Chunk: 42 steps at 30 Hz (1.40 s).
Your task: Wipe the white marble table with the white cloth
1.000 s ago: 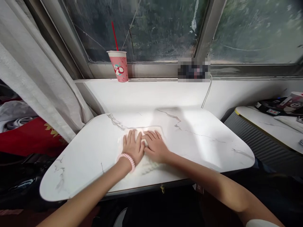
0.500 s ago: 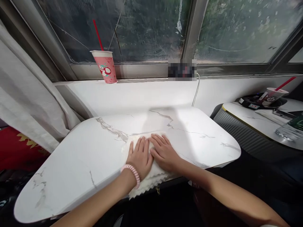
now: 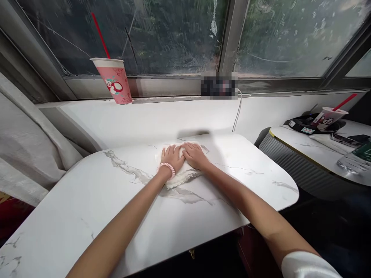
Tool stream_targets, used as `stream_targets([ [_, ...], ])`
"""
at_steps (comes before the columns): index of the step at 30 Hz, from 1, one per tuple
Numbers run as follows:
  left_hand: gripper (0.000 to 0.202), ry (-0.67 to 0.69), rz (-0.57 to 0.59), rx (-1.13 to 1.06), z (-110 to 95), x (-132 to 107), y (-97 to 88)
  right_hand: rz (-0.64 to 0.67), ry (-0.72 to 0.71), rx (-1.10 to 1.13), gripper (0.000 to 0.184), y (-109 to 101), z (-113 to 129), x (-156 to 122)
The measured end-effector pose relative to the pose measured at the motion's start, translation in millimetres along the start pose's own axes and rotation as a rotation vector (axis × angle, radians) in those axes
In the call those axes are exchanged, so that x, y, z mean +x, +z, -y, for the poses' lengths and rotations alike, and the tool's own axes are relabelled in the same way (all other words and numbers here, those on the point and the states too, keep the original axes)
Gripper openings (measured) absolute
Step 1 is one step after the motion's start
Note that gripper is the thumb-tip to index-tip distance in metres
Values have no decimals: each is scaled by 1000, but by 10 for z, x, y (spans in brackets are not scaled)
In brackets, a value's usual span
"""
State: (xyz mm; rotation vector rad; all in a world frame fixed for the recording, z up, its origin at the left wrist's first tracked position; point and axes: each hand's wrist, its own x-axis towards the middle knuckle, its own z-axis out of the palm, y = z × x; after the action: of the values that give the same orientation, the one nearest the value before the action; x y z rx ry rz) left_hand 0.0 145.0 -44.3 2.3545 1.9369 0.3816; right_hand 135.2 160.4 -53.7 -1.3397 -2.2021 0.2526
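A cream cloth [image 3: 185, 175] with a wavy edge lies on the white marble-patterned table [image 3: 139, 227], toward its far side. My left hand [image 3: 173, 157] presses flat on the cloth, fingers stretched out, a pink coiled band around the wrist. Close beside it, my right hand [image 3: 194, 155] also lies on the cloth with its fingers stretched forward and over it. The thumbs of both hands are near each other. Much of the cloth is hidden under my hands.
A pink paper cup [image 3: 114, 83] with a red straw stands on the window ledge at left. A white cable [image 3: 238, 110] hangs beside a blurred dark object. On the right-hand table are another cup [image 3: 329, 117], a phone [image 3: 346, 139] and a bottle [image 3: 358, 158]. A curtain [image 3: 26, 143] hangs at left.
Both hands have slid the cloth away from the table's near edge toward the wall. The cloth's near edge, which hung over the front, now lies on the tabletop. The camera view has shifted.
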Motion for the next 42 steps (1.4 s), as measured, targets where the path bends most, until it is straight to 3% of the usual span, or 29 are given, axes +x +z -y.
stream_targets([
  [13, 46, 25, -69, -12, 124, 723, 111, -55, -3, 44, 41, 131, -437, 601],
  [18, 45, 39, -83, -7, 53, 805, 127, -74, 2, 46, 41, 127, -571, 647],
  [24, 51, 7, -77, 3, -225, 770, 206, -81, -6, 47, 42, 1, -807, 545],
  [28, 54, -8, -35, 1, -354, 694, 207, -97, 30, 33, 42, -66, -815, 426],
  [34, 56, 5, -5, 17, -421, 418, 166, -86, 15, -48, 44, -133, -599, 121],
  [38, 56, 80, 42, 52, -540, 33, 132, -62, 38, -143, 46, -212, -399, -311],
  [42, 58, 128, 51, 64, -706, -502, 86, -44, 36, -192, 47, -334, -148, -863],
])
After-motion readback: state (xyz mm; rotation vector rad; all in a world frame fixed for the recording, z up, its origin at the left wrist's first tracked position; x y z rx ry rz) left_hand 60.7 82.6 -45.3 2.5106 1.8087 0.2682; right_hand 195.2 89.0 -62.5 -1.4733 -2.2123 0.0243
